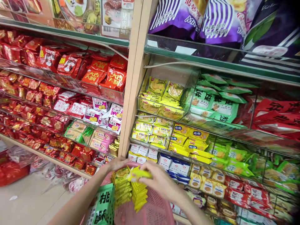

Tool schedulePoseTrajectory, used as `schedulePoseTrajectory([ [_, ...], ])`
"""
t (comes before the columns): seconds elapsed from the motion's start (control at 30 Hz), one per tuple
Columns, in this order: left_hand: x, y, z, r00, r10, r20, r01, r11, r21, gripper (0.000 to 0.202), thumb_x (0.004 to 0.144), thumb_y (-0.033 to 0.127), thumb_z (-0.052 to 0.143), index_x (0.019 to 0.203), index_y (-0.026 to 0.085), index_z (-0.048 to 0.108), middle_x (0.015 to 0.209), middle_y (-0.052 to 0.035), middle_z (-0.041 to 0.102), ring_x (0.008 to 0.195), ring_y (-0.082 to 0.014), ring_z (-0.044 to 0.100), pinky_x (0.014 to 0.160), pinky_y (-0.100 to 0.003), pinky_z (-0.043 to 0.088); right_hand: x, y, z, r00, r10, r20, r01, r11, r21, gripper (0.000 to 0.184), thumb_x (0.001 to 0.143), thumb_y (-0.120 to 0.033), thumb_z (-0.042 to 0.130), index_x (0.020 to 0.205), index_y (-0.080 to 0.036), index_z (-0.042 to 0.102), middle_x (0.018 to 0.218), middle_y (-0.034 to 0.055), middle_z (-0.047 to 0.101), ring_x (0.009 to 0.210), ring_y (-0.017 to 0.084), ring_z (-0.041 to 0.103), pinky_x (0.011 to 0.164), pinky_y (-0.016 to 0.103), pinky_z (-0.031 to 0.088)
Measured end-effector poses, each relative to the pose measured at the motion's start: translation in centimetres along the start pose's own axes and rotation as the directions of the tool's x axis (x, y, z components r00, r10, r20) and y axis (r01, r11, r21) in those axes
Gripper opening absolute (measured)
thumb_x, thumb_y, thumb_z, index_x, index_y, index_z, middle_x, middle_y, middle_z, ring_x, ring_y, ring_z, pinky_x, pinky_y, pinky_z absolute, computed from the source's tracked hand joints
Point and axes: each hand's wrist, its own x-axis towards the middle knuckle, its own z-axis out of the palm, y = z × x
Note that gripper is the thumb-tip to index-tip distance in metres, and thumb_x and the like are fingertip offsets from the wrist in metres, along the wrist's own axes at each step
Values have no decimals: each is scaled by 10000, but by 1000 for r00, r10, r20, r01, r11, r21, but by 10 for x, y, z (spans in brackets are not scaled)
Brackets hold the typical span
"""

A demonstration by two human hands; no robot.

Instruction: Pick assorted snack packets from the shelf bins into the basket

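Note:
A pink plastic basket [161,201] is below me, in front of the shelves. My left hand [120,163] is at its far rim, fingers curled over the edge and partly blurred. My right hand [157,178] is closed on a yellow snack packet [138,173], held just above the basket. Under that packet, yellow snack packets [123,190] stand stacked in two rows inside the basket. Left of them lies a green snack bag [103,204] with large black characters, partly hidden by my left forearm.
Yellow packets [161,100] fill a clear shelf bin ahead, beside green bags [213,100]. Tiers of small snacks continue below. A wooden post [133,62] divides the shelves. Red packets [93,73] line the left side. Plastic-wrapped goods [63,175] lie on the floor at left.

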Motion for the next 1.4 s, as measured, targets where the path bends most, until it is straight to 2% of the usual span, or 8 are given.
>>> schedulePoseTrajectory([
  [0.2,0,-1,1,999,34,-10,-34,999,18,710,660,826,347,631,154,576,647,-35,577,675,-206,521,594,-271,341,-14,27,84,905,77,418,39,964,-264,264,670,-272,740,881,-217,593,925,5,635,778,184,593,586,244,374],
  [0.4,-3,2,1,1000,3,-10,-3,1000,-1,737,635,844,365,670,152,615,686,-53,615,730,-234,554,609,-271,357,-14,46,134,814,45,580,221,898,-380,265,588,-272,789,805,-204,652,785,-19,673,621,147,585,485,231,336],
  [0.6,-4,4,2,1000,17,-16,-17,999,40,725,686,817,337,663,146,611,709,-60,609,728,-232,554,595,-273,350,-10,48,139,817,144,558,134,894,-428,285,592,-267,790,842,-185,679,807,21,698,678,206,631,482,255,328],
  [0.77,-4,4,2,1000,-3,0,3,1000,31,712,679,818,352,656,145,586,657,-27,556,658,-184,513,545,-246,309,-16,57,136,841,161,517,-53,975,-217,301,637,-214,733,932,-217,672,929,22,684,820,210,616,592,247,384],
  [0.97,-2,2,2,1000,-25,-5,26,998,61,717,658,833,358,638,152,581,642,-21,560,657,-190,511,547,-245,294,-21,71,140,761,207,615,-214,975,-63,289,678,-254,688,960,-204,645,903,6,668,774,155,583,570,212,358],
  [1.1,-1,2,2,999,-33,4,33,998,57,741,661,831,358,714,147,635,772,-47,635,730,-220,551,579,-250,335,-30,70,146,829,136,542,-114,991,-76,234,725,-237,610,950,-176,626,992,54,649,881,203,591,680,248,421],
  [1.27,-5,5,0,999,-32,12,32,998,55,754,663,827,360,777,145,662,844,-63,672,797,-240,568,613,-254,359,-46,59,161,838,149,525,0,962,-273,577,649,-371,727,1136,-125,539,1140,137,592,1031,302,564,883,376,463],
  [1.4,-4,6,0,1000,-20,2,20,998,57,734,662,825,363,737,151,642,825,-54,669,776,-227,561,601,-249,343,-56,57,181,874,107,473,158,859,-486,698,666,-314,707,1262,-66,440,1111,170,600,989,328,581,849,442,499],
])
